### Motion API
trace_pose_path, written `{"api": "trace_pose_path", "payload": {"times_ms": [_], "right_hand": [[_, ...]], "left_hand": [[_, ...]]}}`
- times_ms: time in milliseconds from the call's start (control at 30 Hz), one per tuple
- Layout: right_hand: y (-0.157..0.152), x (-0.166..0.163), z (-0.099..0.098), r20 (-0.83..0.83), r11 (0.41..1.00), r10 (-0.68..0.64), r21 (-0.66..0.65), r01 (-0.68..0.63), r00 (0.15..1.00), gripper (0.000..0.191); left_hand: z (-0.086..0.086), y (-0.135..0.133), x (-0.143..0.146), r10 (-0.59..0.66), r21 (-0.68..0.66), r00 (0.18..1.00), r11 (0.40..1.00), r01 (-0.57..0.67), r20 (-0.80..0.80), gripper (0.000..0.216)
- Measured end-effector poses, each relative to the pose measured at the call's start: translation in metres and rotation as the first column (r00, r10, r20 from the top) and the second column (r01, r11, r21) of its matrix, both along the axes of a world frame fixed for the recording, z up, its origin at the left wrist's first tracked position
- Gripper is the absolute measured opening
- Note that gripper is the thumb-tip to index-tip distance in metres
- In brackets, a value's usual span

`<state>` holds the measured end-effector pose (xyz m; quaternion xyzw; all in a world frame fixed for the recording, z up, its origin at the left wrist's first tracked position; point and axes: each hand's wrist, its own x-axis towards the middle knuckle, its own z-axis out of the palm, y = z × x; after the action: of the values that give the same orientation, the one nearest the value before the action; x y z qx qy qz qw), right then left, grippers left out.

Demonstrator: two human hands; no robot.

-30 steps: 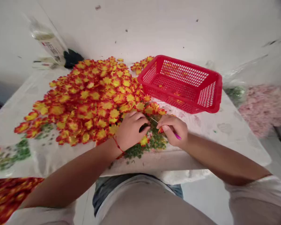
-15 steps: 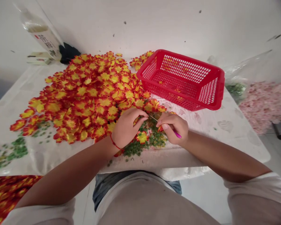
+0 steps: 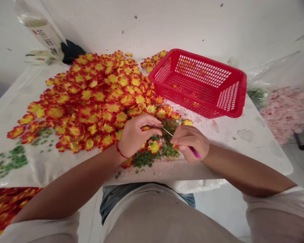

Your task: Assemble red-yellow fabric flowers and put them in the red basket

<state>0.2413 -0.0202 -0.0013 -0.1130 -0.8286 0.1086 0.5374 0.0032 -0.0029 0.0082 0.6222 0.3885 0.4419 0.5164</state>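
Observation:
A large heap of artificial flowers (image 3: pixel 91 101), red with yellow centres, covers the left of the table. My left hand (image 3: pixel 139 133) sits at its near edge, its fingers curled around a small red-and-yellow flower piece (image 3: pixel 145 128). My right hand (image 3: pixel 190 143) pinches a thin metal needle (image 3: pixel 167 131) with a pink handle (image 3: pixel 195 153), its tip pointing toward my left hand. Under both hands lies a patch of green plastic sprigs (image 3: pixel 162 157), with one open flower (image 3: pixel 153 146) on top.
A red plastic mesh basket (image 3: pixel 197 82) stands on the white-covered table (image 3: pixel 218 145) at the far right, with a few flowers inside. Pink blossoms (image 3: pixel 286 113) lie beyond the right edge. A clear bottle (image 3: pixel 42 33) stands at the back left. Green bits (image 3: pixel 12 162) lie at the left.
The whole scene has shifted slightly up in view. My right hand has moved a little right, and my left fingers have turned, showing the small flower piece. The needle stays in my right hand.

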Motion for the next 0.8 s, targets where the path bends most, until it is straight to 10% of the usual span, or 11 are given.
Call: {"api": "trace_pose_path", "payload": {"times_ms": [800], "right_hand": [[-0.006,0.003,0.003,0.034,0.994,0.105,-0.030,-0.104,0.994,0.020]], "left_hand": [[0.011,-0.003,0.001,-0.064,-0.094,0.994,0.993,0.073,0.094,0.046]]}}
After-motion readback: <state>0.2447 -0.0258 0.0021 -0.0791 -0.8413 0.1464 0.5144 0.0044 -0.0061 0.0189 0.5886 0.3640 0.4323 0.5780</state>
